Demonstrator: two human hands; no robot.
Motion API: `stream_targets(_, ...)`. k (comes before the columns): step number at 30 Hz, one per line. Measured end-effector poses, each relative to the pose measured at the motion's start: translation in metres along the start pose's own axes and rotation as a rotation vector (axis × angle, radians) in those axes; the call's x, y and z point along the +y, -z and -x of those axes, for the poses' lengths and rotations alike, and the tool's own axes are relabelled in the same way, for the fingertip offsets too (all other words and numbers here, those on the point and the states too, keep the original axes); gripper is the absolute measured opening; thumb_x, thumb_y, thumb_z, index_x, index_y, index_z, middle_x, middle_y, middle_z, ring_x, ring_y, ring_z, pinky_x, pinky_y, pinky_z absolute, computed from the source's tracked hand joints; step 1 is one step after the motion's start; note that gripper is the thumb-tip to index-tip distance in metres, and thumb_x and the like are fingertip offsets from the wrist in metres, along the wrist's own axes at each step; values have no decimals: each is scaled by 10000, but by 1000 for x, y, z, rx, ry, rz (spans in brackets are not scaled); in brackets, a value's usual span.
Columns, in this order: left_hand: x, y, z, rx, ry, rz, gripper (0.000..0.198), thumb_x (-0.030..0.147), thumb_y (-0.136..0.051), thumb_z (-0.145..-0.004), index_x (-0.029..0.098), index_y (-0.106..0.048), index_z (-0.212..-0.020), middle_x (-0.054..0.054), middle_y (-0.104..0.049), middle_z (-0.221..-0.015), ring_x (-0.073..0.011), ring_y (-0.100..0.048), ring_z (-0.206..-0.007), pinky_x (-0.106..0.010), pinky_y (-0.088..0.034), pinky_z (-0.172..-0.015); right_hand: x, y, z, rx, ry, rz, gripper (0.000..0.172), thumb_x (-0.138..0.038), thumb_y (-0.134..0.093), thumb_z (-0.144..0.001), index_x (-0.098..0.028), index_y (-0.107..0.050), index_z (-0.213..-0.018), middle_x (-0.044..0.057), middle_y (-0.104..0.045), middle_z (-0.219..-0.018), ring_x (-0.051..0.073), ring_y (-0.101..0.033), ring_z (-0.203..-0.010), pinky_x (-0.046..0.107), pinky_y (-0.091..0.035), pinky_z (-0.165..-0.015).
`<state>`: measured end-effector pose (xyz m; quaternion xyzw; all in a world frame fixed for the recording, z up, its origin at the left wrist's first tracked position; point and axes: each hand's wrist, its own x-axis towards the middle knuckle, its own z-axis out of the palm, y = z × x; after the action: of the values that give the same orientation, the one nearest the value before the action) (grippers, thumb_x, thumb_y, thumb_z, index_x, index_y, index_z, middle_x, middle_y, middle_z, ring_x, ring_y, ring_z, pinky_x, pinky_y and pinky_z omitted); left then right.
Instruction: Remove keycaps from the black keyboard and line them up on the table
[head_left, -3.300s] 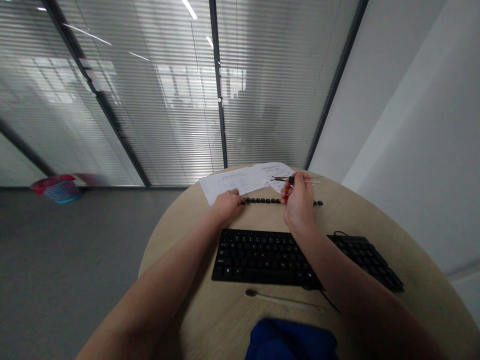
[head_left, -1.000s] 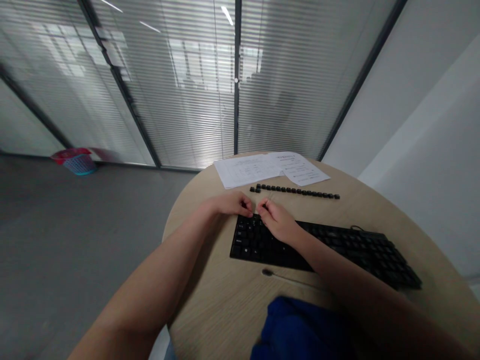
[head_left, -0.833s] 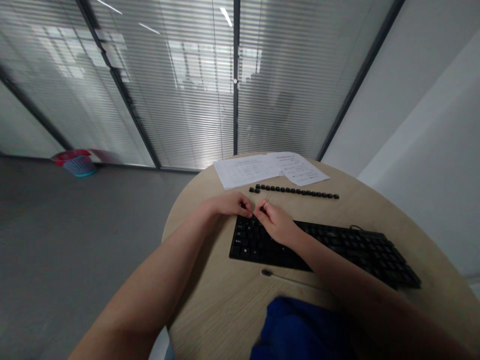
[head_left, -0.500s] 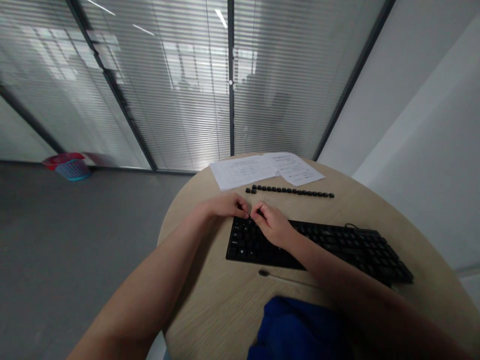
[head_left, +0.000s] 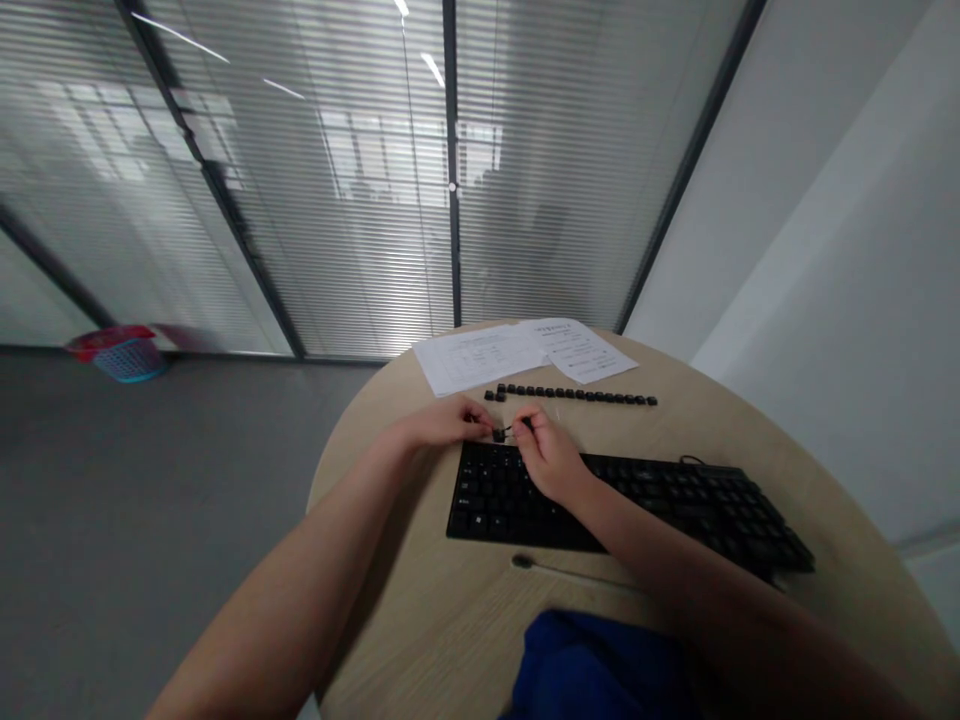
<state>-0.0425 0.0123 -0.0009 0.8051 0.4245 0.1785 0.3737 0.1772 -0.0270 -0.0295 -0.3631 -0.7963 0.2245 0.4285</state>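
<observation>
A small black keycap (head_left: 499,436) is pinched at the fingertips of my left hand (head_left: 454,420), just above the keyboard's top left corner. My right hand (head_left: 551,456) is closed on a small dark tool with thin wires, which looks like a keycap puller (head_left: 526,423); its tip reaches to the keycap. Below both hands lies the black keyboard (head_left: 495,500), partly covered by my right hand and forearm. Farther back, a row of loose black keycaps (head_left: 580,394) runs across the table, with a few set at its left end.
Printed sheets (head_left: 480,358) lie at the back of the round wooden table (head_left: 405,600). A thin brush-like stick with a dark head (head_left: 523,562) rests in front of the keyboard. Blue cloth (head_left: 592,665) is at the near edge. A red and blue basket (head_left: 127,355) stands on the floor.
My hands have risen slightly from the keyboard's top left keys toward the table behind it. A keycap now shows between my fingertips, clear of the keyboard. The view has tilted up slightly.
</observation>
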Motion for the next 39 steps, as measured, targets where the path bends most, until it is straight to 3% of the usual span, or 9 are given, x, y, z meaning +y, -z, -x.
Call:
stream_targets(6,10,2,2,103,47,83,329,434,-604,-824,136,-743,-846,-10,-624,-667,-125,-486,-606,-260,-352,-584,-8,3,-1,58,76,14,117,-300,-412,-973,-231,-506,-959,33,-606,-854,180,-590,-772,307,-447,-728)
stream_targets(10,7,-1,-1,151,20,100,326,450,-641,-790,137,-730,-797,-14,-638,-681,-133,-516,-635,-272,-383,-630,-8,2,-1,26,139,39,105,-295,-441,-962,-230,-524,-959,49,-613,-891,193,-586,-817,321,-455,-752)
stream_targets(18,3,-5,-6,175,32,135,268,400,-633,-750,140,-694,-773,-13,-644,-701,-140,-535,-652,-265,-401,-641,-11,1,-1,-49,184,136,122,-319,-454,-965,-225,-532,-958,50,-615,-909,181,-572,-763,307,-435,-698)
stream_targets(25,6,-7,-7,187,63,117,206,358,-580,-717,157,-594,-672,34,-502,-590,-114,-442,-558,-239,-322,-529,-11,-1,0,29,158,204,160,-301,-410,-981,-222,-549,-970,70,-641,-938,210,-608,-849,331,-465,-754)
stream_targets(39,4,-13,-11,277,114,124,191,353,-546,-707,166,-584,-694,40,-479,-573,-117,-447,-553,-229,-320,-517,-16,-5,-1,91,95,261,165,-271,-400,-982,-231,-561,-983,70,-663,-970,220,-629,-885,325,-461,-766)
